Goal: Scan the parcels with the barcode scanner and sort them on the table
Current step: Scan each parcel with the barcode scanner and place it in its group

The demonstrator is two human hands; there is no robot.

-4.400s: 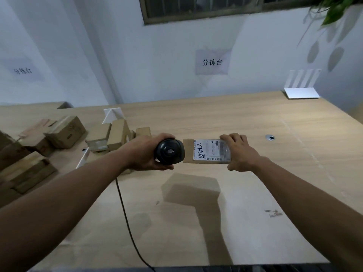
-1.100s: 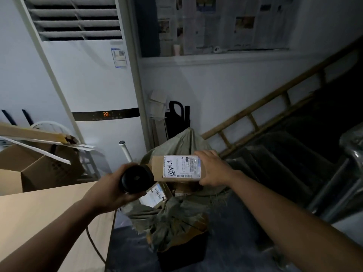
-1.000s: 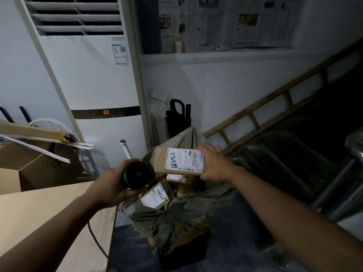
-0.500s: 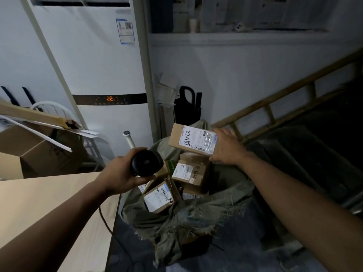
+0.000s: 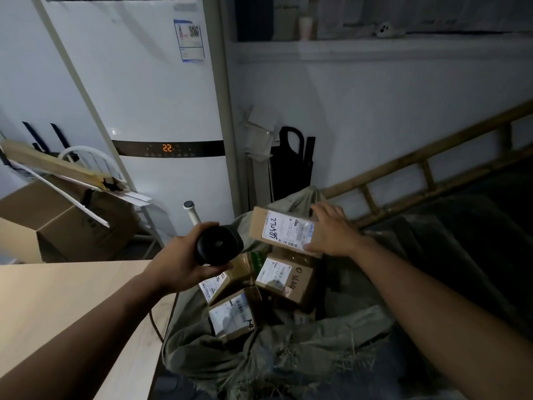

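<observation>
My left hand [image 5: 180,262] grips the black barcode scanner [image 5: 219,245], its round head turned toward me. Its cable [image 5: 154,321] hangs down past the table corner. My right hand [image 5: 331,232] holds a small cardboard parcel [image 5: 281,228] by its right end, white label up with handwritten digits. The parcel hovers over an open grey-green woven sack [image 5: 274,342]. Several labelled cardboard parcels lie in the sack, among them one [image 5: 284,280] right under the held parcel and one [image 5: 232,314] nearer to me.
The light wooden table [image 5: 57,307] ends at lower left, beside the sack. A white standing air conditioner [image 5: 150,111] showing 22 rises behind. An open cardboard carton [image 5: 57,223] sits at the left. A bamboo ladder [image 5: 427,166] leans along the wall at right.
I turned from the table to the sack beside it. Over the last second the held parcel tilted and moved out over the sack's far side, and the view came closer. The scanner stays in my left hand.
</observation>
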